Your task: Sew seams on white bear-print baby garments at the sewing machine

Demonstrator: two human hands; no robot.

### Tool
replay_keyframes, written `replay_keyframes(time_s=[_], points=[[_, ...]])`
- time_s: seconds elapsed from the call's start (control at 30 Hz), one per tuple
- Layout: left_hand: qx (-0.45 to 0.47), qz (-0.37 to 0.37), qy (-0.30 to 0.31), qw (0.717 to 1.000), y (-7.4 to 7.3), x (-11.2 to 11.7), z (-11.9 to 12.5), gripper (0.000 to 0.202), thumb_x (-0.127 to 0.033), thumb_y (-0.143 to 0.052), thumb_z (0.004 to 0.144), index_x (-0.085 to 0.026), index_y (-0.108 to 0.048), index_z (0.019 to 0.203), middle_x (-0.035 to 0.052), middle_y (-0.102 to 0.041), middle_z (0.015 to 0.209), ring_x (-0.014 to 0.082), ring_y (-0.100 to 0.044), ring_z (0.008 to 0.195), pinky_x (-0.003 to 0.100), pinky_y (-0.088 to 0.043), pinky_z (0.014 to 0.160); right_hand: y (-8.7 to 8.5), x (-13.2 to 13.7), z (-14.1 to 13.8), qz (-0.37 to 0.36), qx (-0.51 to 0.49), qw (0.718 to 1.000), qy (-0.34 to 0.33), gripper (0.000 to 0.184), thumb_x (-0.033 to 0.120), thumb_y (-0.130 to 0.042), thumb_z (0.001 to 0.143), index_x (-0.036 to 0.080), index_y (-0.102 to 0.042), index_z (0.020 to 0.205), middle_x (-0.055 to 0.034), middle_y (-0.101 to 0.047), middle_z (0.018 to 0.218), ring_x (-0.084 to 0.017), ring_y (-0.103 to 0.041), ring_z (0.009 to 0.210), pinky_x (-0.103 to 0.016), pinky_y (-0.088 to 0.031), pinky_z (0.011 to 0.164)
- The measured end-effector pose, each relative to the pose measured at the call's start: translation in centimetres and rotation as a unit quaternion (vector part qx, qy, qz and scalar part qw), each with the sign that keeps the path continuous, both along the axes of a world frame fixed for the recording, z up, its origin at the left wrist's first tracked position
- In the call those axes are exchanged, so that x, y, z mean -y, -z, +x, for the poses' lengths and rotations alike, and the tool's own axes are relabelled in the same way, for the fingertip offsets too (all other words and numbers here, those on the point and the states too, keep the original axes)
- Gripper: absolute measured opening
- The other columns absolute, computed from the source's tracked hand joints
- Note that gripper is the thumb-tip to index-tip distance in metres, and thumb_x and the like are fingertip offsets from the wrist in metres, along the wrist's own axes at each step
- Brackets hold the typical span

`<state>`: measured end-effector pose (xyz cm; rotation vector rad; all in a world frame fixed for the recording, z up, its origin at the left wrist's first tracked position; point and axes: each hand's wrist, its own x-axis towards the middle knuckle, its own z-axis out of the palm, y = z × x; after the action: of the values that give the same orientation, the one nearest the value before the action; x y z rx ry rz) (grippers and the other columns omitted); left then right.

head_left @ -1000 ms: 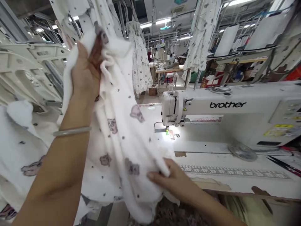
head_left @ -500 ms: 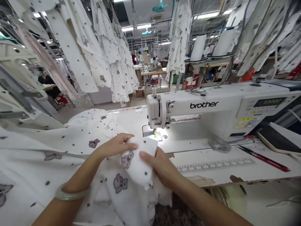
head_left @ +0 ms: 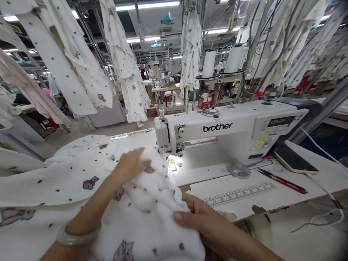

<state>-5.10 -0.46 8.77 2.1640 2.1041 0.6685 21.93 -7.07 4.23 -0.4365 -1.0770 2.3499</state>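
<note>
White fabric [head_left: 141, 214] printed with small bears and dark dots spreads across my lap and the left part of the sewing table. My left hand [head_left: 132, 166], slightly blurred and wearing a pale bangle [head_left: 78, 235] on its wrist, grips the fabric's upper part, left of the needle. Lower and to the right, my right hand [head_left: 202, 219] pinches the gathered edge with its thumb on top and its fingers underneath. Just beyond the fabric stands a white Brother sewing machine [head_left: 231, 127], its lamp lit over the presser foot area. The cloth covers part of the needle area's left side.
Red-handled tweezers [head_left: 284, 181], a clear round dish [head_left: 239, 169] and a dark flat phone-like object [head_left: 295, 159] lie right on the table. A printed ruler strip [head_left: 239, 194] runs along the front. Thread cones [head_left: 208, 64] and hanging printed garments [head_left: 130, 79] stand behind.
My right hand has moved down and right along the fabric, which now spreads wider between my hands. My left hand has shifted slightly left. The view has turned somewhat to the right.
</note>
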Motion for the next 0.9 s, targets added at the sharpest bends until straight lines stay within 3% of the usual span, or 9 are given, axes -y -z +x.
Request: replay_keyframes(time_s=[0.17, 0.27, 0.4, 0.47, 0.53, 0.6, 0.7, 0.8, 0.9], points=[[-0.048, -0.118, 0.058, 0.99, 3.3, -1.5, 1.2, 0.03, -0.027, -0.056, 0.083, -0.021, -0.068, 0.11, 0.01, -0.066, 0.122, 0.03, -0.06, 0.112, 0.045, -0.041, 0.1, 2.6, -1.3, 4.0, 0.138, 0.163, 0.973, -0.087, 0.043, 0.052, -0.071, 0.083, 0.013, -0.068, 0.101, -0.0038, -0.068, 0.09, -0.019, -0.063, 0.09, -0.023, -0.046, 0.078], [-0.043, -0.121, 0.084, 0.988, 3.2, -2.9, 2.3, 0.032, -0.022, -0.046, 0.088, -0.021, -0.066, 0.113, 0.0098, -0.065, 0.122, 0.0298, -0.055, 0.119, 0.042, -0.042, 0.098, 1.1, -3.4, 5.0, 0.334, 0.316, 0.886, -0.065, 0.039, 0.048, -0.056, 0.095, 0.012, -0.066, 0.084, -0.0001, -0.061, 0.071, -0.013, -0.057, 0.068, -0.02, -0.038, 0.06], [-0.008, -0.118, 0.123, 0.985, 4.3, -4.7, 4.4, 0.022, -0.026, -0.052, 0.087, -0.022, -0.066, 0.103, 0.007, -0.068, 0.105, 0.0268, -0.059, 0.105, 0.037, -0.046, 0.09, -0.7, -8.1, 3.3, 0.657, 0.383, 0.65, 0.01, 0.008, 0.022, -0.059, 0.095, 0.015, -0.063, 0.096, -0.0022, -0.064, 0.088, -0.013, -0.058, 0.075, -0.023, -0.036, 0.063], [0.016, -0.111, 0.124, 0.986, 5.4, -5.1, 5.0, 0.019, -0.028, -0.057, 0.083, -0.021, -0.065, 0.098, 0.0073, -0.066, 0.099, 0.0265, -0.059, 0.099, 0.037, -0.047, 0.088, -0.6, -10.5, 1.8, 0.792, 0.356, 0.496, -0.007, 0.023, 0.017, -0.063, 0.091, 0.014, -0.057, 0.113, -0.008, -0.062, 0.105, -0.015, -0.058, 0.079, -0.024, -0.035, 0.057], [0.045, -0.108, 0.122, 0.986, 6.0, -5.0, 4.9, 0.015, -0.03, -0.056, 0.083, -0.019, -0.062, 0.091, 0.007, -0.063, 0.093, 0.0256, -0.059, 0.095, 0.037, -0.047, 0.086, 0.0, -12.2, 0.5, 0.885, 0.297, 0.357, -0.028, 0.021, 0.012, -0.057, 0.093, 0.012, -0.056, 0.114, -0.0093, -0.06, 0.105, -0.015, -0.056, 0.076, -0.025, -0.033, 0.052], [0.08, -0.112, 0.132, 0.982, 5.9, -4.4, 4.1, 0.015, -0.032, -0.052, 0.085, -0.019, -0.059, 0.088, 0.0059, -0.061, 0.092, 0.0235, -0.057, 0.094, 0.035, -0.047, 0.085, 0.7, -13.0, -0.5, 0.937, 0.219, 0.27, -0.032, 0.012, 0.009, -0.05, 0.094, 0.012, -0.061, 0.097, -0.0059, -0.06, 0.09, -0.015, -0.054, 0.07, -0.027, -0.034, 0.05], [0.13, -0.135, 0.159, 0.969, 3.9, -3.0, 2.1, 0.021, -0.038, -0.047, 0.09, -0.019, -0.054, 0.082, 0.0022, -0.057, 0.085, 0.0185, -0.056, 0.084, 0.03, -0.048, 0.077, 1.7, -12.9, -1.1, 0.958, 0.119, 0.259, 0.037, 0.022, 0.01, -0.047, 0.097, 0.013, -0.064, 0.084, -0.0029, -0.059, 0.079, -0.013, -0.055, 0.067, -0.027, -0.042, 0.053], [0.248, -0.233, 0.164, 0.926, 1.6, -2.1, 0.6, 0.033, -0.048, -0.048, 0.091, -0.02, -0.046, 0.074, -0.0032, -0.046, 0.068, 0.0117, -0.045, 0.06, 0.023, -0.042, 0.056, 2.6, -12.6, -1.1, 0.936, 0.053, 0.32, 0.136, 0.02, 0.018, -0.048, 0.101, 0.012, -0.067, 0.098, -0.0052, -0.066, 0.095, -0.012, -0.061, 0.081, -0.024, -0.049, 0.068], [0.319, -0.272, 0.12, 0.9, 1.4, -2.9, 1.2, 0.035, -0.052, -0.059, 0.083, -0.02, -0.048, 0.073, -0.0033, -0.045, 0.066, 0.0113, -0.043, 0.057, 0.022, -0.038, 0.052, 3.6, -13.0, -0.9, 0.914, 0.041, 0.369, 0.164, 0.019, 0.021, -0.049, 0.102, 0.013, -0.067, 0.104, -0.0056, -0.068, 0.106, -0.013, -0.062, 0.091, -0.023, -0.05, 0.076]])
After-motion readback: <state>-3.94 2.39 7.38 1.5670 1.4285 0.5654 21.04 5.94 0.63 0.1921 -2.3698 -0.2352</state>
